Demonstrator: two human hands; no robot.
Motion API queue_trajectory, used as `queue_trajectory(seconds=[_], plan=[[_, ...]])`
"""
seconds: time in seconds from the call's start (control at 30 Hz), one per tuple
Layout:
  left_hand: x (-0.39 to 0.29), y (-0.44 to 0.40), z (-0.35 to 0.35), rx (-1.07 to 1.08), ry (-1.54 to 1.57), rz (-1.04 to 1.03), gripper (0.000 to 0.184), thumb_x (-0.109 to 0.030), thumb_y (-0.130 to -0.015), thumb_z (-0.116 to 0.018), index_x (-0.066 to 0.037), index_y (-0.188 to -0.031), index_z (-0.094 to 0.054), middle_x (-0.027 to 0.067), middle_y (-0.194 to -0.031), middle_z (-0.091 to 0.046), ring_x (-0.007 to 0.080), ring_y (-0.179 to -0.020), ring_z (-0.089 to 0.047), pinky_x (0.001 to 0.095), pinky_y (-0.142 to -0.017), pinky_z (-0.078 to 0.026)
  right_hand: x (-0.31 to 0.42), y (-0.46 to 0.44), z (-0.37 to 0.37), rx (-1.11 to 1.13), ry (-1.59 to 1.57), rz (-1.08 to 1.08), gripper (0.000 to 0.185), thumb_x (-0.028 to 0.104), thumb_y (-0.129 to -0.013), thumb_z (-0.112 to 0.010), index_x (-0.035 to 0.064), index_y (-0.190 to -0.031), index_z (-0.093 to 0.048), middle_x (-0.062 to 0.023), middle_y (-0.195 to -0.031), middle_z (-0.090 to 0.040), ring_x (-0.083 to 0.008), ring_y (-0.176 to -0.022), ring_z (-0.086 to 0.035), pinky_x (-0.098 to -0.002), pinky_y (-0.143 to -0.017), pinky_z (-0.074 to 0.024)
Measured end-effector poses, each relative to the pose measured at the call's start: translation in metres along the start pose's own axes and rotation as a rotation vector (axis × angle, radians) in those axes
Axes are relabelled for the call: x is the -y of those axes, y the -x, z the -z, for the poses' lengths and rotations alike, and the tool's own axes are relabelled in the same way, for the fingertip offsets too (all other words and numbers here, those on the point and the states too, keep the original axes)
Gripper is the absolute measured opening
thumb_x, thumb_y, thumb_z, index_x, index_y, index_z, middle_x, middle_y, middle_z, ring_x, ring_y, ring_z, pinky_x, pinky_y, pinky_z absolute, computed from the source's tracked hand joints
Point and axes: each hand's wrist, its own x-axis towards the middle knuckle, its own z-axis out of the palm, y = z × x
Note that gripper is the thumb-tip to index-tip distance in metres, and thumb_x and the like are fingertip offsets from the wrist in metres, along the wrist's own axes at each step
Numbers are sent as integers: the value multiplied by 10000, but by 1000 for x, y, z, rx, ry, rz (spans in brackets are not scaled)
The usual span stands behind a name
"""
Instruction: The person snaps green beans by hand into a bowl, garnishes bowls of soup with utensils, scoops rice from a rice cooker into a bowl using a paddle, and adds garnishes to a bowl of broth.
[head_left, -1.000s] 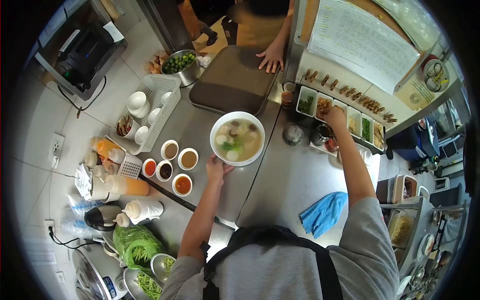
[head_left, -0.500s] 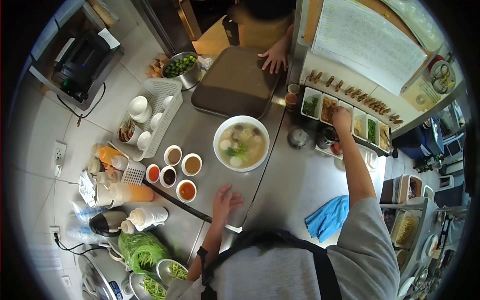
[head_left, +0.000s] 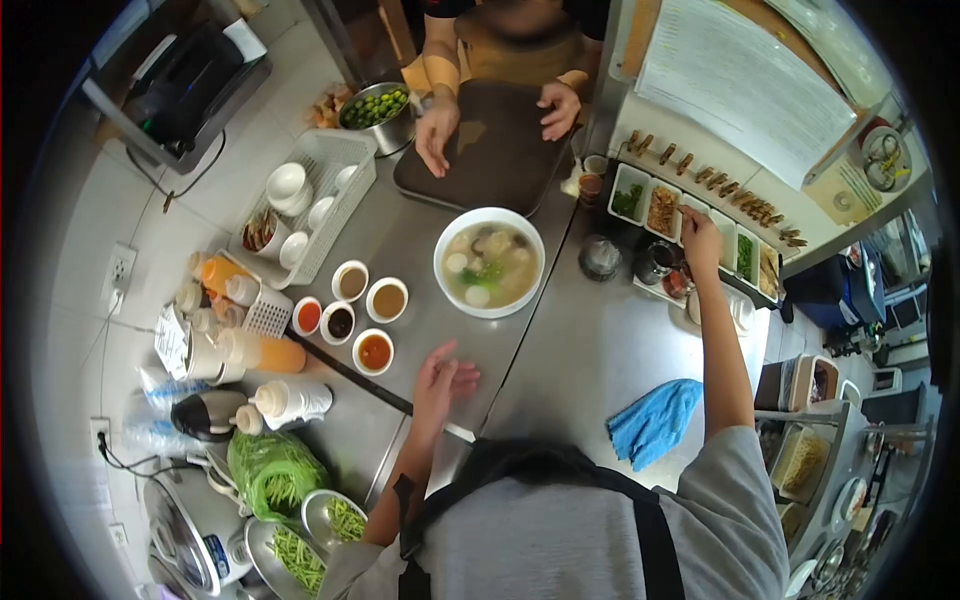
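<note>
My right hand [head_left: 702,243] reaches over the row of topping tubs at the right, its fingertips pinched together by the rim of the tub of brown fried bits [head_left: 662,212]. Whatever the fingers may hold is too small to make out. My left hand [head_left: 442,385] hovers above the steel counter with its fingers apart and nothing in it. Ahead of it stands a white bowl of soup [head_left: 489,264] with pale balls and chopped greens. Small sauce cups [head_left: 374,352] sit to the left of that hand.
A co-worker's hands [head_left: 437,135] are over the brown tray [head_left: 500,150] at the back. A blue cloth [head_left: 655,422] lies on the counter at right. White basket [head_left: 335,215], squeeze bottles [head_left: 262,352] and green vegetables [head_left: 275,475] line the left. A dark-lidded jar [head_left: 600,258] stands near the tubs.
The co-worker's second hand has come into view, and the hand formerly flat on the tray is now lifted. My right hand has shifted slightly right; my left stays open.
</note>
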Motion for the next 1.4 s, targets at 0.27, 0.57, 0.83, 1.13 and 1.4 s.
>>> queue_trajectory(seconds=[0.27, 0.57, 0.83, 1.13, 1.4], plan=[[-1, 14, 3, -14, 6, -61, 340, -112, -969, -446, -81, -1308, -452, 114, -993, -625, 189, -877, -643, 295, -747, -537, 146, 73, -29, 341, -28, 508, 214, 77, -834, -573, 94, -1008, -697, -150, -926, -662, -306, -784, -642, -358, -725, -511], [-53, 62, 87, -98, -255, -351, 222, -159, -964, -494, -38, -1132, -574, 74, -919, -647, 139, -833, -634, 266, -734, -510, 81, -7, 13, 273, 538, 398, 246, 200, -879, -471, 94, -949, -682, -189, -800, -657, -376, -749, -641, -464, -668, -502], [-336, 56, 82, -681, -947, -1107, 203, -153, -944, -504, 8, -983, -621, 144, -940, -673, 273, -884, -646, 335, -771, -491, -61, -47, -67, 449, 706, 93, 254, 168, -848, -572, 20, -1035, -660, -224, -1159, -573, -381, -1069, -570, -430, -896, -475], [-566, -26, 44, -1239, -997, -1568, 352, -212, -770, -660, -134, -1113, -650, 163, -938, -645, 358, -945, -607, 402, -835, -484, 72, 92, 39, 137, -152, 307, 219, 65, -788, -637, 11, -998, -661, -167, -991, -638, -325, -980, -564, -415, -877, -438], [-349, 6, 34, -596, -915, -1365, 499, 1, -754, -616, -146, -1231, -614, 95, -951, -647, 116, -648, -553, 262, -670, -478, 114, 218, 16, 86, -695, -66, 355, 145, -749, -790, 25, -566, -511, -11, -539, -486, -77, -534, -401, -250, -494, -330]])
